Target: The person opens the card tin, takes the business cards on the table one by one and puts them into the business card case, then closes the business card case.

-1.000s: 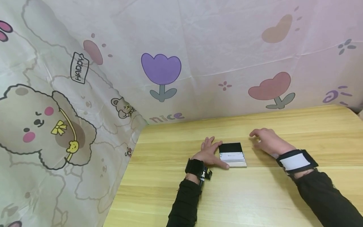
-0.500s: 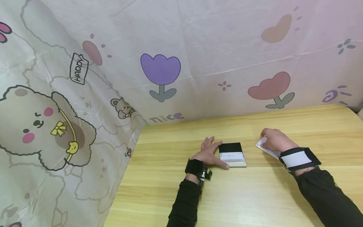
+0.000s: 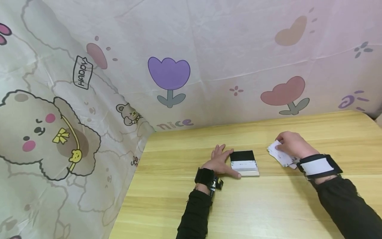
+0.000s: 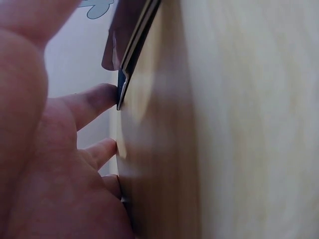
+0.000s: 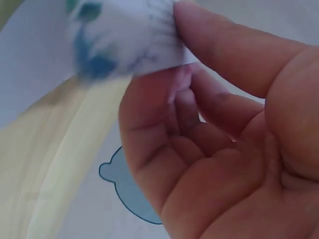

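Note:
A flat packet, black at its far part and white with small print at its near part, lies on the wooden table. My left hand rests beside it with fingers spread, index fingertip and thumb at its left corners. In the left wrist view the index finger touches the packet's dark edge. To the right of the packet, my right hand pinches thin white paper with jagged edges between thumb and fingers. Blue and green print shows on this paper in the right wrist view, blurred.
The wooden table runs back to a hanging cloth printed with flowers. Another printed cloth with a bear hangs along the left side. Black straps with devices sit on both wrists.
The right hand has shifted slightly right and turned, so the white paper, mostly hidden under it before, now shows more beneath the fingers. The left hand and the packet have stayed in place.

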The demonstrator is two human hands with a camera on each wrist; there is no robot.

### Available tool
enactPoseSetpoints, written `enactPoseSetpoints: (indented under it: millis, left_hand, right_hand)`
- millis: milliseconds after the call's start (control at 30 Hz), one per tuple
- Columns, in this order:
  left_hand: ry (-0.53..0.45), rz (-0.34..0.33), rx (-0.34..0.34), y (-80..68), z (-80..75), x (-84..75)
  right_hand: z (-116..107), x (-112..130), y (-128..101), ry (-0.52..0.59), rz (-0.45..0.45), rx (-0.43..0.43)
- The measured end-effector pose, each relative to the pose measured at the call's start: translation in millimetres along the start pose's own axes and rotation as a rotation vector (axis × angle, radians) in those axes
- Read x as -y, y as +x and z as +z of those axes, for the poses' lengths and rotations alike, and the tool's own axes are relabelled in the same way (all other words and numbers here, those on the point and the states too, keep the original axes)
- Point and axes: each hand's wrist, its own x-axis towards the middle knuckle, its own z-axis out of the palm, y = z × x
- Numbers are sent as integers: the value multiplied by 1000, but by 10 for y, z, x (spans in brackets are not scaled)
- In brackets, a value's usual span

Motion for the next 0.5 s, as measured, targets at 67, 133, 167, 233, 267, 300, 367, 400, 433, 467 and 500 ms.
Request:
enactPoseSetpoints:
  millis: [67,133,167,233,267,300,367,400,433,467,500]
  left_hand:
    - [-1,0,1,1,-2,1]
    - [2,2,-1,-1,-2,1]
    - [4,2,-1,-1,-2,1]
    - [5,5,2,-1,-4,1]
    - [3,6,2,-1,-4,0]
    - [1,7,2,-1,-5,0]
    - [-4,6,2,1,-6,-1]
    - [-5,7,2,2,-7,-1]
    - [-7,7,2,3,-8,-2]
    - [-7,7,2,3,-8,-1]
    - [-5,5,1,2,-8,-1]
  right_hand:
    - [-10,14,14,10,-21,-9]
    - [-8,31,26,34,-41,-9]
    - [-5,47,30,50,-46,-5]
    - [7,87,33,93,-54,6]
    - [16,109,34,123,-58,13]
    - [25,132,34,161,-60,25]
    - [46,183,37,218,-74,43]
    - [59,205,40,243,-89,56]
    - [73,227,42,268,-108,69]
    - [88,246,46,285,-122,86]
    - [104,263,52,297,-137,103]
